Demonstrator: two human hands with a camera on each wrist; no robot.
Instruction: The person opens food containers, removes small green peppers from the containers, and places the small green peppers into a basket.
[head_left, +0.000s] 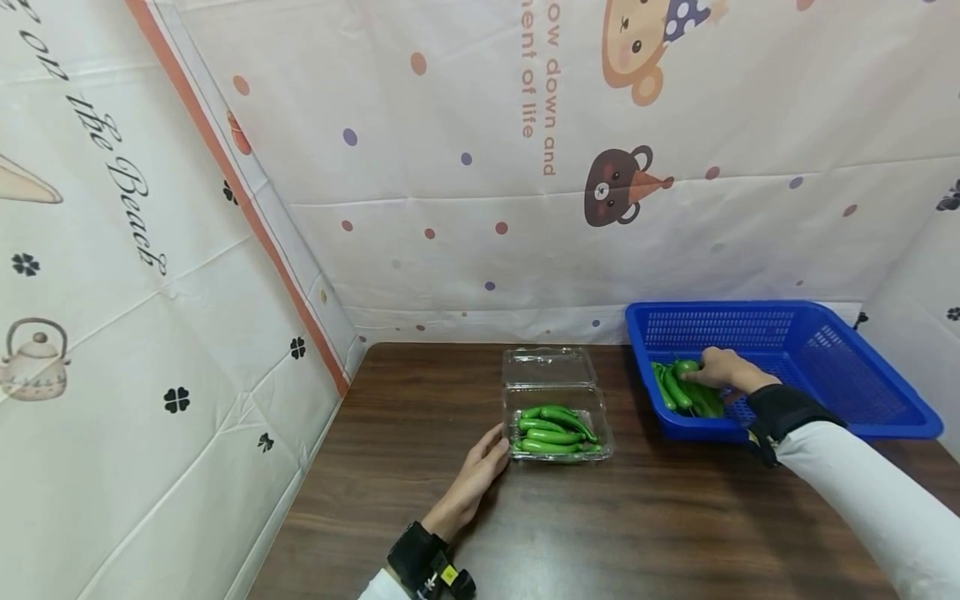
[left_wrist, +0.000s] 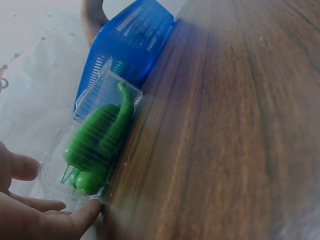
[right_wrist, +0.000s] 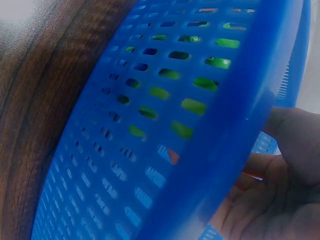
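Green chili peppers (head_left: 553, 432) lie side by side in a clear plastic clamshell box (head_left: 606, 417), whose lid (head_left: 547, 367) is tipped back. My left hand (head_left: 474, 477) touches the box's left edge with its fingers fairly straight; the left wrist view shows the thumb (left_wrist: 24, 167) beside the box wall. Inside the blue basket (head_left: 892, 417), my right hand (head_left: 726, 372) reaches down onto more green peppers (head_left: 675, 390). In the right wrist view the basket wall hides its fingertips, so whether they pinch a pepper cannot be told.
The brown wooden table (head_left: 390, 467) bears both the box and the basket, with the basket right of the box. A printed white cloth (head_left: 450, 275) hangs behind the table, and another (head_left: 187, 467) covers the left side.
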